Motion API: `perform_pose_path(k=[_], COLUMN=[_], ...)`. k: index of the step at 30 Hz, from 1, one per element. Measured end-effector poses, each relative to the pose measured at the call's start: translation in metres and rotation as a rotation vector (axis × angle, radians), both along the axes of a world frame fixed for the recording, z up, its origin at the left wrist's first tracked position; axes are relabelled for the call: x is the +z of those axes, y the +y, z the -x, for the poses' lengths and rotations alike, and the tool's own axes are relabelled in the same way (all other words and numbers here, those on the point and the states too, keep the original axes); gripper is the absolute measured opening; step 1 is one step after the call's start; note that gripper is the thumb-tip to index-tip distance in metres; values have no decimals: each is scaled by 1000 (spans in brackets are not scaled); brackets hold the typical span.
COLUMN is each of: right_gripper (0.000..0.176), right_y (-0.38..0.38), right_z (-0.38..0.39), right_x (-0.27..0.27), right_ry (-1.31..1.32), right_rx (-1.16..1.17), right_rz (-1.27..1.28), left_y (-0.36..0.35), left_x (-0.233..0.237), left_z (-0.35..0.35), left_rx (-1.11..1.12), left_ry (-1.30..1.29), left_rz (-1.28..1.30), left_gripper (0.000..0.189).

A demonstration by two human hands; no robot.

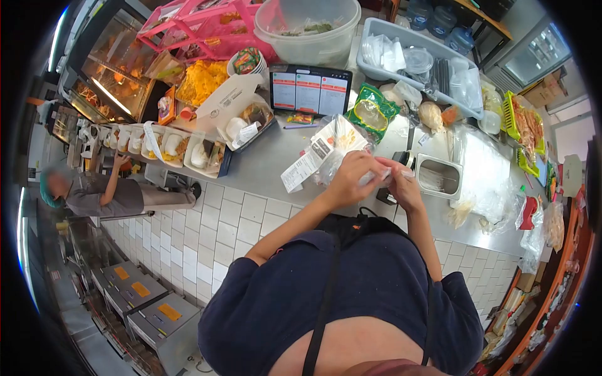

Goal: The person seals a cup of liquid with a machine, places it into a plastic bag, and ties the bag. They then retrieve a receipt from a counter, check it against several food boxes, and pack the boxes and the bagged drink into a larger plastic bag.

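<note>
My left hand [353,180] and my right hand [405,188] meet over the front of the steel counter, fingers closed in a pinch. Between them they grip what looks like the gathered neck of a clear plastic bag [327,170]. A printed receipt [300,172] lies against the bag on its left. Behind it stands a white package with orange print [343,136], partly covered by clear plastic. The bag's contents are hard to make out. Just right of my right hand is a steel container [461,172] with thin, pale items inside.
A tablet [310,89] stands behind the bag, beside a green packet [371,113]. Open food boxes [248,122] line the counter's left. At the back are a clear tub [307,31] and a blue bin [417,66]. Another person [106,193] stands at far left.
</note>
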State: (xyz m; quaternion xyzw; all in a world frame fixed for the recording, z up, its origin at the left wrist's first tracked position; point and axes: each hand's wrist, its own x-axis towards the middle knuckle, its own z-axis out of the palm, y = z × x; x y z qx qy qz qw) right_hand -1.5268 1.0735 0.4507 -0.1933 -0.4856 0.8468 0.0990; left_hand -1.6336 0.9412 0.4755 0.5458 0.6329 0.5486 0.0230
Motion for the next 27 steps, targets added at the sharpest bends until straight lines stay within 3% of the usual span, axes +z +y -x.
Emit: perform_pose_path(k=[1,4,5,6,7,9,11,15,17,19,21,23,25,26,27], right_gripper=[28,27,27,27,29,28,24,21,22,26,29,32,32,13,13], right_y=[6,26,28,30,31,35,36,34,34,35,29,24,18,13,9], right_z=[-2,-12,-12,-11,-9,-2,7,12,7,2,6,9,12,15,14], right_x=[1,12,20,27,34,40,40,29,25,17,24,32,40,48,52], right_ry=[8,-52,-53,-42,-27,-122,56,215,220,211,235,253,134,111,109], right_rx=[-5,186,195,235,273,251,-93,-305,-332,-192,-136,-75,-40,-109,-108], right_rz=[-5,-379,-382,-564,-743,-893,-1499,-1682,-1690,-1577,-1622,-1667,-1892,-1977,-1973], left_y=[0,4,17,27,34,47,52,49,42,32,29,26,25,25,26], left_x=[1,10,4,-1,-6,-13,-14,-17,-20,-18,-23,-23,-22,-18,-24], left_z=[-1,0,3,7,15,32,36,39,43,45,52,62,71,74,84], left_rx=[-5,22,-26,-72,-59,-268,-302,-481,-561,-491,-154,-100,22,62,59], left_ry=[8,-17,-378,-740,-740,-856,-840,-895,-817,-708,187,241,504,528,527], left_rz=[-5,-103,-81,-59,-63,565,573,568,550,592,299,218,181,235,239], left_gripper=[17,17,14,12,12,17,22,27,28,24,18,12,9,13,13])
